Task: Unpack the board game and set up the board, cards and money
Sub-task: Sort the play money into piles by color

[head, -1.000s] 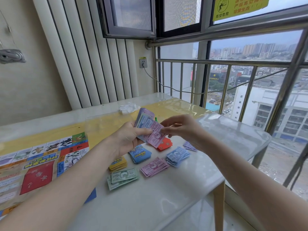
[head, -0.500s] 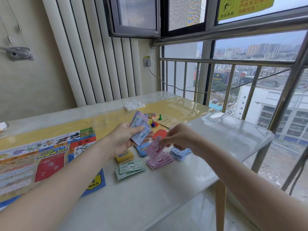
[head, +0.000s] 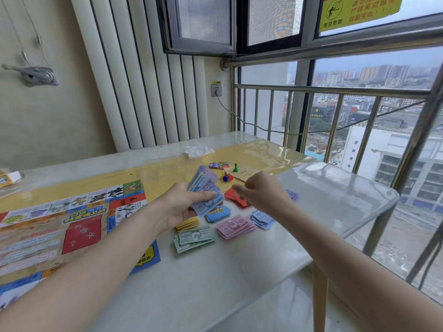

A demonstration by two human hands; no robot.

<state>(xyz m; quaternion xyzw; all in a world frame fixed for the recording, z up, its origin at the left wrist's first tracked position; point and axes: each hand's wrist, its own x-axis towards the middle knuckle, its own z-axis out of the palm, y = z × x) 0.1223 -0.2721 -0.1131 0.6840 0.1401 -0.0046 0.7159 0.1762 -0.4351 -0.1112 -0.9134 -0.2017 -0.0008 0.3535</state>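
while left hand (head: 178,207) grips banknote wad (head: 205,192), right hand (head: 262,192) fingers curl empty, hiding red cards (head: 236,197).

- The table (head: 239,279) has a glossy, smooth top that mirrors the window light.
- The game board (head: 48,226) is printed card with a slight sheen.
- The green banknotes (head: 194,238) and pink banknotes (head: 236,226) are thin matt paper.
- The green pawn (head: 236,167) looks like shiny plastic.
- The railing (head: 335,89) is polished metal.
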